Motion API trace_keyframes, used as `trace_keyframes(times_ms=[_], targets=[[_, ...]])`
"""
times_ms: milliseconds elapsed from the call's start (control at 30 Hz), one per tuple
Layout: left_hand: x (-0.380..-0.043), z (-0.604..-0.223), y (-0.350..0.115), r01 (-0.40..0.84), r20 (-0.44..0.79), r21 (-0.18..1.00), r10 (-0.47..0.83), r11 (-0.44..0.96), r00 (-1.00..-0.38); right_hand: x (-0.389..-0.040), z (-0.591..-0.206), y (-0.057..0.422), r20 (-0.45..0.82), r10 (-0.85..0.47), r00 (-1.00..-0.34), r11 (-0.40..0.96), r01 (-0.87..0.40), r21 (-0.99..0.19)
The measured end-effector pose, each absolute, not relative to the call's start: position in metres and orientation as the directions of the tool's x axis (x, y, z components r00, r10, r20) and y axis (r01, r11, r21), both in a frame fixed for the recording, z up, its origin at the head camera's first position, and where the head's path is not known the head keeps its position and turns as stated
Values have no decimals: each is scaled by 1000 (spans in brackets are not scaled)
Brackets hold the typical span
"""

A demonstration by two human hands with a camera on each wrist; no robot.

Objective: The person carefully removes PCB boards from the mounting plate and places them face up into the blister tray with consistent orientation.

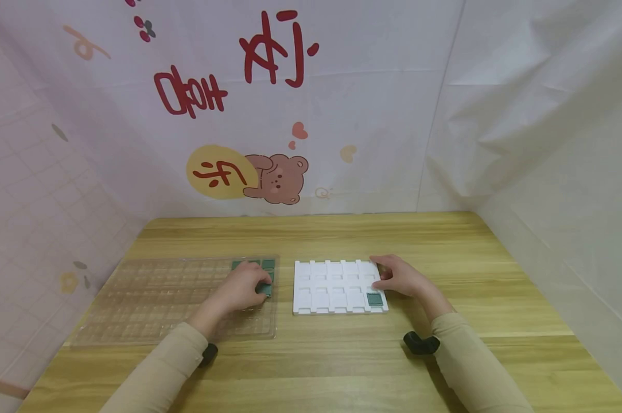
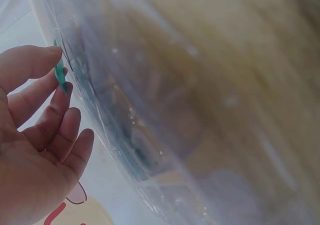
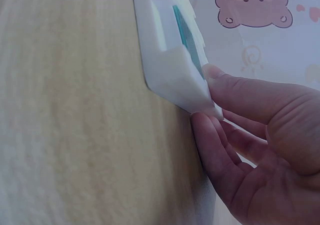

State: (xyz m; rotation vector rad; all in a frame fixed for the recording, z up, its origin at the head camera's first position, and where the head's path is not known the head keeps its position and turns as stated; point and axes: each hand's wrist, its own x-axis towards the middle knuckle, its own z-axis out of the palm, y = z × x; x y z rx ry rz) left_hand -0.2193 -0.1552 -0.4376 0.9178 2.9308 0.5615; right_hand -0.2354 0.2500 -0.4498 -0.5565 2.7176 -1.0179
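My left hand (image 1: 241, 287) is over the right end of a clear plastic tray (image 1: 161, 304). In the left wrist view, its thumb and fingertips pinch a thin green circuit board (image 2: 60, 76), seen nearly edge-on. Several more green boards (image 1: 268, 264) lie in that end of the tray, partly hidden by the hand. A white tray (image 1: 311, 283) with two rows of shallow pockets lies right of the clear one. One green board (image 1: 375, 299) sits in its near right pocket. My right hand (image 1: 401, 276) grips the white tray's right edge, thumb on top and fingers along the side.
Both trays lie on a wood-grain table (image 1: 331, 367). A white printed curtain (image 1: 373, 115) hangs behind the table and along its sides. Black bands (image 1: 421, 343) are on both wrists. A narrow strip of table separates the two trays.
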Motion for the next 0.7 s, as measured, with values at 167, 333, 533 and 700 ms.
trace_keyframes(times_ms=[167,333,533,700], targets=[[-219,-438,-155,537,71,341,548,772,-833,-236,-451,251,-43,-409,-912,695,-280,-663],[-216,-438,-156,533,72,333,542,778,-837,-236,-452,252,-43,-405,-913,702,-280,-655],[-210,-437,-156,538,124,313,528,783,-840,-236,-452,251,-41,-404,-914,698,-278,-660],[-201,-432,-151,558,207,290,518,778,-830,-235,-450,251,-48,-401,-915,693,-269,-669]])
